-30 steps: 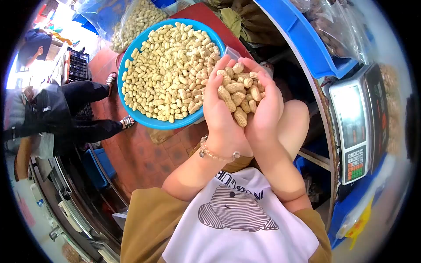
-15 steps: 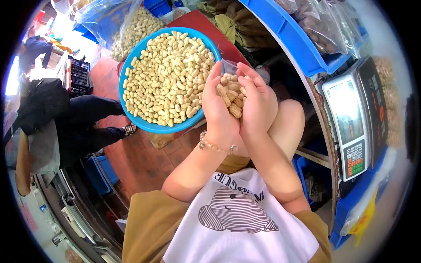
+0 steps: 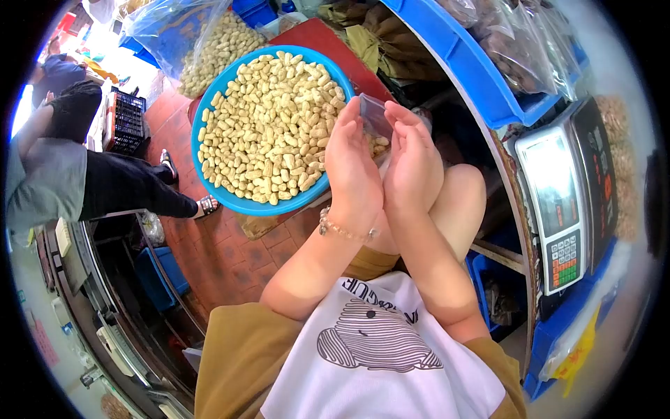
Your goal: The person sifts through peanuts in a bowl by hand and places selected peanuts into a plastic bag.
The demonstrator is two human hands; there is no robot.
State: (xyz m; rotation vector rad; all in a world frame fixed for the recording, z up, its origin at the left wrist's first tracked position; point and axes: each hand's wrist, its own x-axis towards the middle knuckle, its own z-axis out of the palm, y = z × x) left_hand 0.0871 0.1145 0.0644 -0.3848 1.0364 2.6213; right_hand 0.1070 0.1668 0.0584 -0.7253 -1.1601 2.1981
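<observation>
My left hand (image 3: pixel 349 164) and my right hand (image 3: pixel 412 164) stand side by side, palms facing and heels together, fingers stretched out. No peanuts rest between the palms now. Just past the fingers, a clear plastic bag (image 3: pixel 376 114) shows in part, with a few peanuts (image 3: pixel 379 144) visible in the gap between my hands. Whether these lie inside the bag is hard to make out. Left of my left hand, a round blue basin (image 3: pixel 197 150) is heaped with unshelled peanuts (image 3: pixel 269 133). The lower part of the bag is hidden behind my hands.
A red board (image 3: pixel 317 43) lies behind the basin, near a big clear bag of peanuts (image 3: pixel 222 52). To the right are a digital scale (image 3: pixel 551 188) and a blue tray (image 3: pixel 464 59) with bagged goods. A person (image 3: pixel 52 167) walks at the left, near a black crate (image 3: pixel 124 120).
The peanuts cupped between my hands have gone from the palms; only a few show beyond the fingers. My hands barely shifted. The person at the left has changed stride.
</observation>
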